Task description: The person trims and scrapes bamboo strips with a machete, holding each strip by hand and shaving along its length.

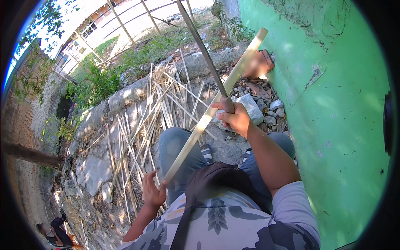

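My right hand (234,118) is closed round the brown handle of a machete (204,50), whose long dark blade points up and away to the left. A long pale bamboo strip (196,133) slants from the upper right down toward my left hand, passing close by the fingers of my right hand; whether they also pinch it I cannot make out. My left hand (153,191) has its fingers spread, with the thumb side at the strip's lower end.
Many loose split strips (146,116) lie criss-crossed on the stony ground ahead and left. Rubble (266,110) and broken tiles (258,64) lie along the green wall (333,125) on my right. A log (33,154) juts in from the left. Another person (60,233) sits far lower left.
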Demonstrator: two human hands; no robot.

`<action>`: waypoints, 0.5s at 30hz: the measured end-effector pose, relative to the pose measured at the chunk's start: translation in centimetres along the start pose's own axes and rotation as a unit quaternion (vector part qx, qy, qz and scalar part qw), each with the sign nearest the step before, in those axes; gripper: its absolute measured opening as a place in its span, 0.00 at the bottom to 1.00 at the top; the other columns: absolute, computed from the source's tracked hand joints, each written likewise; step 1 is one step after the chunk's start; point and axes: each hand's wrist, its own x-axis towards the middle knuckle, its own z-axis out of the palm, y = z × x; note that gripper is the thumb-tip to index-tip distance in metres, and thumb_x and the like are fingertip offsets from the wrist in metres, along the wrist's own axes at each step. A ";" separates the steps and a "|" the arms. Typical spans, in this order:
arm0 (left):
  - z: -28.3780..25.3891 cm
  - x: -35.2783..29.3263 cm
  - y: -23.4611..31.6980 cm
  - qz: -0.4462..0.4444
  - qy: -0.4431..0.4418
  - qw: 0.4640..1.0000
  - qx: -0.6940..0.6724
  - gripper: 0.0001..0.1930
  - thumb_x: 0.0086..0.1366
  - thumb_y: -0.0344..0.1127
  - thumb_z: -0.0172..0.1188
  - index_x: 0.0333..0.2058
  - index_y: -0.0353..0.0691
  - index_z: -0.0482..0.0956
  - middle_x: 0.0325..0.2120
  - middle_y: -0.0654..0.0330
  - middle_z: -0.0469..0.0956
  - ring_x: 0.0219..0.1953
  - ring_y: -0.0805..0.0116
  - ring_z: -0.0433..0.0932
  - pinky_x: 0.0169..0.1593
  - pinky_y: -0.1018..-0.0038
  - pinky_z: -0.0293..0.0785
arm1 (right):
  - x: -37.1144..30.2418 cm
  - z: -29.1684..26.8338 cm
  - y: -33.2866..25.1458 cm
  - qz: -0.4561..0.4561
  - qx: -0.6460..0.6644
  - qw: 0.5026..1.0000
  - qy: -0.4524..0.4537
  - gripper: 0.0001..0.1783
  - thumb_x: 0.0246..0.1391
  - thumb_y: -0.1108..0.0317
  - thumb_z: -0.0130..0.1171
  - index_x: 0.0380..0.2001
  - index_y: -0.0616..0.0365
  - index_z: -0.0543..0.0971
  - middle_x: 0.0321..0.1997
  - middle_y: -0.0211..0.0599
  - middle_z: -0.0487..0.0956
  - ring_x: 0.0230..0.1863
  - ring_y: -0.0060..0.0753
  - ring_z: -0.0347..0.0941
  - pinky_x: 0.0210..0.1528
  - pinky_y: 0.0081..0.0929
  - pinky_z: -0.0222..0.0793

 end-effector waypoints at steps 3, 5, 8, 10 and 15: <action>0.6 3.4 3.3 0.034 -0.028 0.999 0.027 0.35 0.61 0.48 0.69 0.57 0.30 0.66 0.46 0.46 0.73 0.48 0.46 0.76 0.53 0.56 0.73 | -0.1 -0.1 0.2 -0.009 -0.021 1.000 -0.013 0.20 0.55 0.73 0.63 0.52 0.62 0.82 0.34 0.29 0.79 0.25 0.16 0.69 0.28 0.20 0.68; 1.1 5.5 5.6 0.031 -0.076 0.995 -0.058 0.39 0.57 0.48 0.73 0.59 0.32 0.65 0.50 0.45 0.73 0.50 0.45 0.76 0.55 0.57 0.73 | -0.3 0.2 0.5 -0.016 -0.034 0.999 -0.025 0.19 0.55 0.72 0.63 0.51 0.61 0.82 0.33 0.28 0.79 0.26 0.16 0.69 0.28 0.21 0.68; 2.5 7.9 7.2 0.064 -0.124 0.990 -0.039 0.39 0.57 0.49 0.74 0.60 0.38 0.64 0.44 0.48 0.75 0.45 0.51 0.79 0.47 0.58 0.77 | -0.7 0.7 0.1 -0.026 -0.050 0.998 -0.037 0.20 0.56 0.72 0.64 0.53 0.64 0.81 0.27 0.23 0.74 0.23 0.14 0.68 0.27 0.18 0.66; 3.2 8.8 8.3 0.033 -0.154 0.985 -0.065 0.38 0.58 0.48 0.74 0.59 0.37 0.65 0.42 0.48 0.76 0.42 0.50 0.80 0.46 0.58 0.77 | -0.8 0.8 0.4 -0.040 -0.067 0.996 -0.037 0.20 0.56 0.72 0.65 0.52 0.63 0.82 0.26 0.22 0.74 0.23 0.13 0.67 0.26 0.18 0.65; 4.7 10.0 8.0 -0.034 -0.240 0.969 -0.049 0.32 0.59 0.46 0.74 0.54 0.34 0.70 0.33 0.47 0.81 0.35 0.49 0.82 0.41 0.60 0.78 | -0.3 1.2 1.4 -0.091 -0.088 0.991 -0.040 0.19 0.55 0.73 0.66 0.51 0.59 0.83 0.23 0.20 0.71 0.21 0.11 0.65 0.24 0.17 0.61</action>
